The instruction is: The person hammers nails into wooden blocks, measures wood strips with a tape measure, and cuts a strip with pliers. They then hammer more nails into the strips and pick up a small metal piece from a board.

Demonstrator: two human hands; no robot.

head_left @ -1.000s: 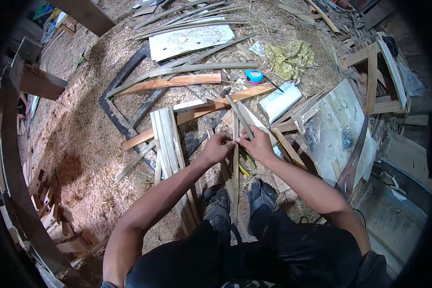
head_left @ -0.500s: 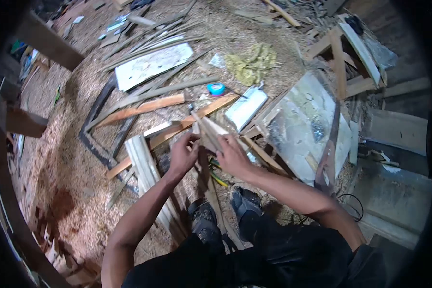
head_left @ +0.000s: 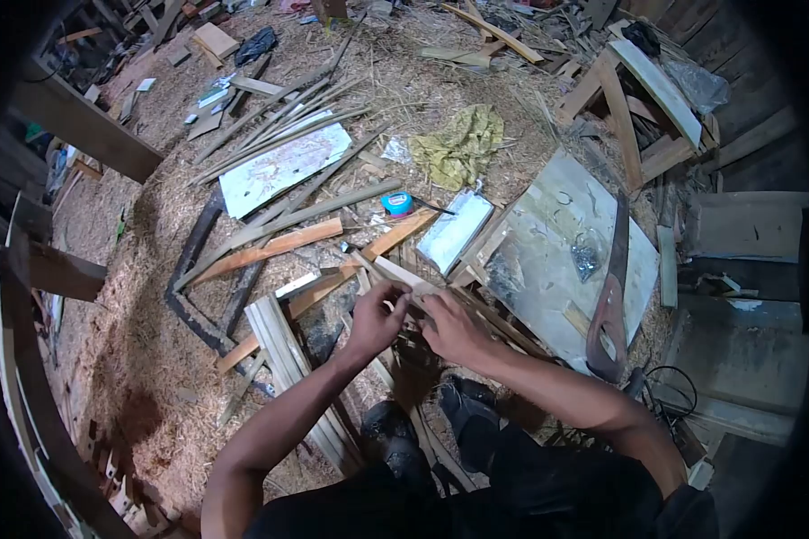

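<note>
My left hand (head_left: 379,316) is closed, its fingertips pinched near the strip and close to my right fingers; what they grip is hidden. My right hand (head_left: 454,323) has its fingers bent over a narrow wooden strip (head_left: 382,274), which slants up and left from it. A small metal end (head_left: 346,247) shows just beyond the strip. Below and left of my left hand lies a bundle of pale grooved boards (head_left: 283,337). An orange-brown wooden batten (head_left: 391,236) runs diagonally beyond the hands, with a blue tape measure (head_left: 395,204) beside it.
A handsaw (head_left: 608,310) rests on a pale worn panel (head_left: 548,242) at right. A white box-like piece (head_left: 456,231) and a yellow cloth (head_left: 458,146) lie ahead. Dark angled frame pieces (head_left: 189,296) are at left. Sawdust and scrap cover the floor. A post (head_left: 90,117) juts in.
The view has tilted upward, so the floor items sit lower in it. Both hands stay close together over the wooden strip, with the left hand turned slightly and nearer the right.
</note>
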